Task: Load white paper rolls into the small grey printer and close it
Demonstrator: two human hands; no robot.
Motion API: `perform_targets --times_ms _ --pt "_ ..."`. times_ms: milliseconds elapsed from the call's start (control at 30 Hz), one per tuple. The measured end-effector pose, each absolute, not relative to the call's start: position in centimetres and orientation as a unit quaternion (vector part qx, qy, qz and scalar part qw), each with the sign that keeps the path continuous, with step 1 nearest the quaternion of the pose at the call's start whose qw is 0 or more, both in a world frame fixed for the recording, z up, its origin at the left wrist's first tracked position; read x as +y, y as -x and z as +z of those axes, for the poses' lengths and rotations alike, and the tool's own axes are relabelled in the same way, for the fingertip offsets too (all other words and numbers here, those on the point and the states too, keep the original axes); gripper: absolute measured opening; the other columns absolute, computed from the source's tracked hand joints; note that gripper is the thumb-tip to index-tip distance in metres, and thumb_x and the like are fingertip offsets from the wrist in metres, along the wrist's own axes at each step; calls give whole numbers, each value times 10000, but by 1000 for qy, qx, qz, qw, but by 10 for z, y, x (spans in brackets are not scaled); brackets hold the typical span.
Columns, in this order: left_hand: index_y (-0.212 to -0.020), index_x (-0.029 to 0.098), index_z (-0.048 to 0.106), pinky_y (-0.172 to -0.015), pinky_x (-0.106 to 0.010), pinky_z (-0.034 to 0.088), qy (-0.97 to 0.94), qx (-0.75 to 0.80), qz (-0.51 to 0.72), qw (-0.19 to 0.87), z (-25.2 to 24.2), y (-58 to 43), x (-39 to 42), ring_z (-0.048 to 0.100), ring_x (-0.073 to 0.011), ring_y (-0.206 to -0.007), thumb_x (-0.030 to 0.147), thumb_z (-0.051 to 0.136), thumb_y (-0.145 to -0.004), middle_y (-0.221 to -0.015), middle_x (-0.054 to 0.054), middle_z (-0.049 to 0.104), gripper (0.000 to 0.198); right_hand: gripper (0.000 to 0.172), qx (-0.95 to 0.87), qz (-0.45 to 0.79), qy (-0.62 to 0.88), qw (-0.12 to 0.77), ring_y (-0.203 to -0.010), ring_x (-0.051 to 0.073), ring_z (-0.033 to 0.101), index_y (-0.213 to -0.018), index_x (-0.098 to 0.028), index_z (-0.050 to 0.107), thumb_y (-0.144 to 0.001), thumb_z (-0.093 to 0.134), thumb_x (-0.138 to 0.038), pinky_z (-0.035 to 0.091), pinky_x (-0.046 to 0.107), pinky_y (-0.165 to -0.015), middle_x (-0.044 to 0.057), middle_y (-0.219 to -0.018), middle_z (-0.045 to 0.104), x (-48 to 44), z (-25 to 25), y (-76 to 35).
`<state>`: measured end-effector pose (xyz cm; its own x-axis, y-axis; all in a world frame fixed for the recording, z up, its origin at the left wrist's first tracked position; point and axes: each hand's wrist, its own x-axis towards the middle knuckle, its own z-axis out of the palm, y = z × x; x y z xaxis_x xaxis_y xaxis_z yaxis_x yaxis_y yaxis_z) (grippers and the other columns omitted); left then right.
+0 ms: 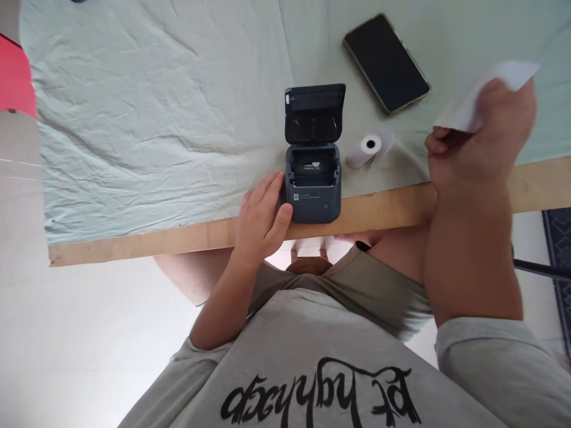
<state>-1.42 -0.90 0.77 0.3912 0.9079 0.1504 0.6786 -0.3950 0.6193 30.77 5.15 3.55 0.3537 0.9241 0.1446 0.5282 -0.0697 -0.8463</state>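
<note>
A dark blue-grey portable thermal printer (314, 205) sits at the table's front edge. Its lid (314, 113) is raised, and the paper compartment shows a small white label inside. My left hand (263, 214) rests against the printer's left side, fingers stretched out and thumb touching its front corner. To the printer's right a small roll of white paper (359, 158) stands with its dark core facing up and a loose end trailing. Off to the right, my right hand (486, 131) is closed around a white piece of paper (464, 107); motion blurs both somewhat.
A dark-screened phone (387, 64) in a clear case lies behind the paper roll. Pale green cloth (156, 119) covers the table up to a bare wooden front edge (187, 241). Something pink (16, 77) shows at the far left, and a dark patterned mat (559, 255) at right.
</note>
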Motion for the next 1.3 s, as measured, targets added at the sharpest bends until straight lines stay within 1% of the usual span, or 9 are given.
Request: perform_targets --times_ms 100,167,400,500,667,800,933,1067,1300 --pt "-1565 107 538 -1197 -430 455 -800 496 240 239 8 14 -9 586 -308 -1470 689 187 -1127 -1587 -201 604 809 296 -427 260 689 525 -545 136 403 -882 -311 357 -758 610 -401 334 341 -495 -29 -766 408 41 30 -298" --pt "-1564 99 540 -1196 -428 452 -800 496 238 240 8 14 -9 586 -310 -1469 689 184 -1127 -1587 -208 602 815 290 -451 269 695 491 -553 151 455 -837 -308 416 -774 682 -404 384 361 -535 -33 -707 439 35 30 -295" --pt "-1559 99 547 -1194 -412 443 -801 484 255 242 6 14 -9 591 -307 -1461 671 191 -1135 -1575 -208 610 796 244 -596 107 717 345 -734 211 490 -864 -298 431 -887 624 -446 413 415 -740 49 -808 554 28 37 -304" --pt "-1557 115 548 -1194 -418 446 -802 483 257 241 6 15 -9 593 -310 -1457 666 194 -1137 -1571 -202 614 777 245 -603 84 724 325 -870 225 625 -928 -269 537 -774 725 -303 505 404 -838 91 -1011 700 35 27 -309" --pt "-1564 159 537 -1192 -422 455 -802 487 252 238 7 15 -9 589 -302 -1464 671 178 -1136 -1580 -177 612 759 354 -596 47 725 344 -914 254 736 -1051 -241 692 -701 734 -215 574 462 -903 23 -963 771 43 3 -324" --pt "-1562 133 538 -1199 -431 451 -804 484 253 236 6 16 -9 593 -305 -1460 666 180 -1137 -1576 -191 612 770 494 -679 -44 617 396 -1146 347 731 -1238 -225 675 -749 739 -235 562 574 -1012 105 -1195 754 28 15 -316" --pt "-1570 154 533 -1200 -441 456 -805 483 252 236 6 15 -8 591 -306 -1459 653 211 -1141 -1580 -176 612 733 361 -762 -48 491 420 -1176 305 713 -1276 -326 597 -923 650 -278 579 560 -1028 46 -1182 729 15 27 -279" --pt "-1564 103 538 -1209 -450 455 -803 485 251 238 7 13 -8 589 -316 -1454 643 232 -1142 -1572 -201 610 750 385 -753 41 539 376 -1307 325 653 -1285 -340 575 -930 626 -199 491 601 -1172 68 -1358 685 19 17 -256" --pt "-1569 126 535 -1215 -457 454 -803 486 247 240 8 13 -7 593 -311 -1446 653 232 -1138 -1565 -189 617 745 429 -708 100 614 334 -1296 380 645 -1281 -306 548 -891 710 -229 511 639 -1130 121 -1344 649 25 3 -262"
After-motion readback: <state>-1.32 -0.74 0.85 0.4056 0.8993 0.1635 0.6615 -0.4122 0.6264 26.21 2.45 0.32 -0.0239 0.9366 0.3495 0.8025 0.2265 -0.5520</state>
